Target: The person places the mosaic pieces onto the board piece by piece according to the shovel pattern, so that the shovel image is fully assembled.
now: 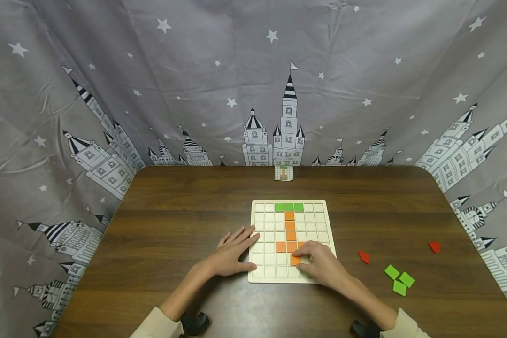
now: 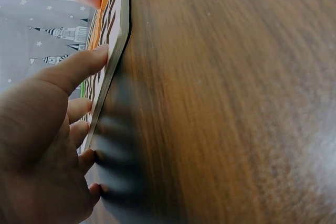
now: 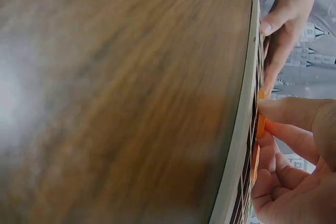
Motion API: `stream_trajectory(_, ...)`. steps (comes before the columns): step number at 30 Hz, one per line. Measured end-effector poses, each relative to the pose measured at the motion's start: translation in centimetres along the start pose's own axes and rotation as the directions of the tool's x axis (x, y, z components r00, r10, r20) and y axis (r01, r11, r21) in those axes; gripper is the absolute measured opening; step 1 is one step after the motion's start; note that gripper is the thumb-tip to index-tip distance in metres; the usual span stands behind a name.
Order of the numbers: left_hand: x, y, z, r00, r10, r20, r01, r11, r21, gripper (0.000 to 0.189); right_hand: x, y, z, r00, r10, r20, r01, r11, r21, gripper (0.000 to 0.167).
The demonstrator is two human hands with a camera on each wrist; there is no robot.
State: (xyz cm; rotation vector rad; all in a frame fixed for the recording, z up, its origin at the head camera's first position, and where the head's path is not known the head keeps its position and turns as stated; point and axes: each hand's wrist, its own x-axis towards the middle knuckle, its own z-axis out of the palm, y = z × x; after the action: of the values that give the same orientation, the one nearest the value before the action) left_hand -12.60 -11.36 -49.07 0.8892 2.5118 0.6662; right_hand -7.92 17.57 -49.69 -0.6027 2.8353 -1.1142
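A pale grid board (image 1: pixel 270 271) lies on the table. My left hand (image 1: pixel 228 256) rests at its left side, fingers spread and straight, with the thumb and fingertips on the edge. With thumb and fingertips, my right hand (image 1: pixel 323 265) pinches an orange square tile (image 1: pixel 295 260) low over the board, near the bottom rows. In the right wrist view that orange tile (image 3: pixel 261 124) is tilted against the grid. Three green tiles (image 1: pixel 289 207) sit in the top row. Below them runs a column of orange tiles (image 1: pixel 290 226), with more orange beside its lower end, partly hidden by my right hand.
To the right on the brown table (image 1: pixel 173 211) lie three loose green tiles (image 1: pixel 399 288) and two red pieces, one red piece (image 1: pixel 364 257) nearer the board and another red piece (image 1: pixel 434 247) farther right. A small printed card (image 1: pixel 284 173) stands at the back edge, before a grey curtain (image 1: pixel 219 84).
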Motion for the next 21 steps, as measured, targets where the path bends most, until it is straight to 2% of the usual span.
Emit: stream_trajectory(21, 0.01, -0.13, 0.04, 1.000, 0.003, 0.001, -0.003, 1.000, 0.014, 0.079, 0.24, -0.46, 0.21, 0.999, 0.030, -0.022, -0.030, 0.999, -0.028, 0.024)
